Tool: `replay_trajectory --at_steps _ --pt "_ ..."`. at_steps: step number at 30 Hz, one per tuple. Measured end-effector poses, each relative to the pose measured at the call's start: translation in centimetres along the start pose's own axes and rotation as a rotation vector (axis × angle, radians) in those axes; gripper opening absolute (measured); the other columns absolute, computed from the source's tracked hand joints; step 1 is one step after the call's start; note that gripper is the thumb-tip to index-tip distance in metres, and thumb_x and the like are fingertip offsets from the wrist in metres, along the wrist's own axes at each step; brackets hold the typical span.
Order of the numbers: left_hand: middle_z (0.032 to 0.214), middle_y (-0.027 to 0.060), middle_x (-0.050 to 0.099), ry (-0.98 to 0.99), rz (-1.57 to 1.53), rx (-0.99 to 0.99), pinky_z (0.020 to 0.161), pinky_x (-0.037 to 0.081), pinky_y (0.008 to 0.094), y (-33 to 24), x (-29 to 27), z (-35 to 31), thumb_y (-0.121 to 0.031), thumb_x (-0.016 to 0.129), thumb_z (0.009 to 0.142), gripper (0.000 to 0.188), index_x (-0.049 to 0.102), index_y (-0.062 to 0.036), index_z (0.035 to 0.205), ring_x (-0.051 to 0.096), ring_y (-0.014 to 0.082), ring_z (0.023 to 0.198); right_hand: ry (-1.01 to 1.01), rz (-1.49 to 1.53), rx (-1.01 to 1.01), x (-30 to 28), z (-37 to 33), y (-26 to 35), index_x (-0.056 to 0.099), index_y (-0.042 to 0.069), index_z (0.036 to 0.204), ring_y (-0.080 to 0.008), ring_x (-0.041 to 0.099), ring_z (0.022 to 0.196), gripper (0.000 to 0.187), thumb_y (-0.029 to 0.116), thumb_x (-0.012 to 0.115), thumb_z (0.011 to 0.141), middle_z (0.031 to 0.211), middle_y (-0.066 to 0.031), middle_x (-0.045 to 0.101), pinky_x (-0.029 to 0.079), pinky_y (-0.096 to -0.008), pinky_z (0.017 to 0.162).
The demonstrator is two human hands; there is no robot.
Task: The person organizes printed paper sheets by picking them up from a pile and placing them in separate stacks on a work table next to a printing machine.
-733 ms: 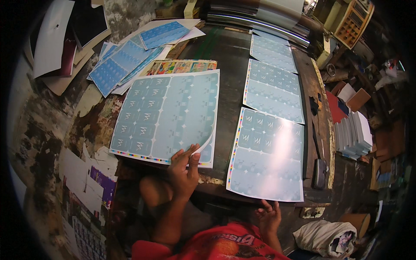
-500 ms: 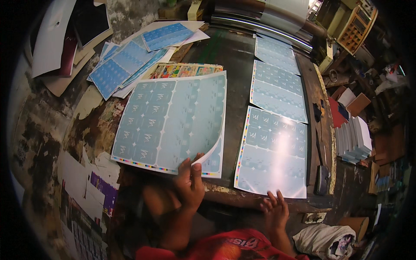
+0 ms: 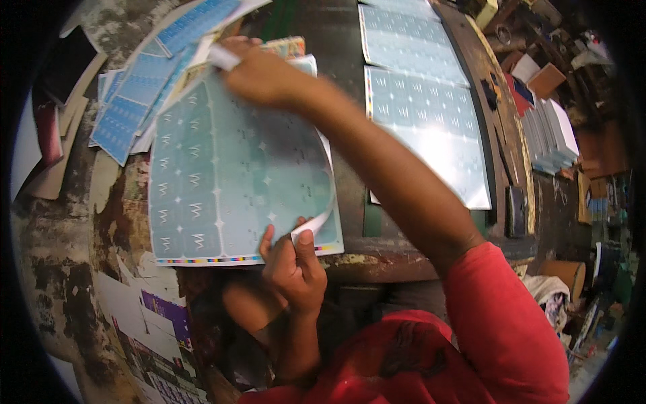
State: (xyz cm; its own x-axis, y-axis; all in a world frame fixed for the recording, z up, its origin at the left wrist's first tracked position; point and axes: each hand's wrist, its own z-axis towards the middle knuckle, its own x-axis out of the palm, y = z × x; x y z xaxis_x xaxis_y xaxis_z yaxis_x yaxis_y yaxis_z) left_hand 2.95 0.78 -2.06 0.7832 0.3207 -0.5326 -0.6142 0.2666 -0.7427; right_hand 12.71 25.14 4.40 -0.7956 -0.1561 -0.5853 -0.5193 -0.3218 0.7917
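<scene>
A stack of pale blue printed sheets (image 3: 239, 175) lies on the table's left half, its near edge marked by a colour strip. At the near right corner my left hand (image 3: 296, 266) pinches the top sheet, and that corner curls up to show its white underside. My right arm stretches across the stack. Up at the far edge, my right hand (image 3: 259, 74) is closed, somewhat blurred, on a white bent bit of the sheet; some fingers are hidden behind it. Right of the stack, overlapping printed sheets (image 3: 427, 128) lie in a row, partly behind my right forearm.
Darker blue printed sheets (image 3: 128, 101) lie in a loose pile at the far left. A dark block (image 3: 516, 211) sits by the table's right edge. Beyond it stands a stack of white paper (image 3: 548, 135). A stained wall (image 3: 57, 249) runs along the left.
My right hand has left the near edge of the right-hand row and reached across to the stack's far edge. My left hand still holds the curled corner. The view has shifted.
</scene>
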Motion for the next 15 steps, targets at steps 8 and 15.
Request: replay_trajectory --at_steps 8,15 --pt "0.076 0.0145 0.068 -0.054 0.116 0.085 0.096 0.044 0.0445 -0.8 0.1 0.8 -0.02 0.063 0.093 0.023 0.068 -0.0001 0.083 0.064 0.032 0.072 -0.092 -0.22 0.097 -2.5 -2.5 -4.4 0.027 0.003 0.148 -0.0444 0.012 0.145 0.078 0.061 0.031 0.096 0.156 -0.0216 0.024 0.014 -0.0586 0.116" --pt "0.109 0.0092 0.071 0.327 0.074 0.182 0.104 0.035 0.0465 -0.1 -2.8 0.8 -0.032 0.08 0.075 0.04 0.071 -0.0069 0.105 0.064 0.0225 0.114 0.117 -0.518 0.33 -6.0 -21.2 -16.8 0.02 0.013 0.154 -0.0371 0.013 0.147 0.07 0.057 0.022 0.1 0.16 -0.0124 0.017 0.011 -0.0541 0.118"
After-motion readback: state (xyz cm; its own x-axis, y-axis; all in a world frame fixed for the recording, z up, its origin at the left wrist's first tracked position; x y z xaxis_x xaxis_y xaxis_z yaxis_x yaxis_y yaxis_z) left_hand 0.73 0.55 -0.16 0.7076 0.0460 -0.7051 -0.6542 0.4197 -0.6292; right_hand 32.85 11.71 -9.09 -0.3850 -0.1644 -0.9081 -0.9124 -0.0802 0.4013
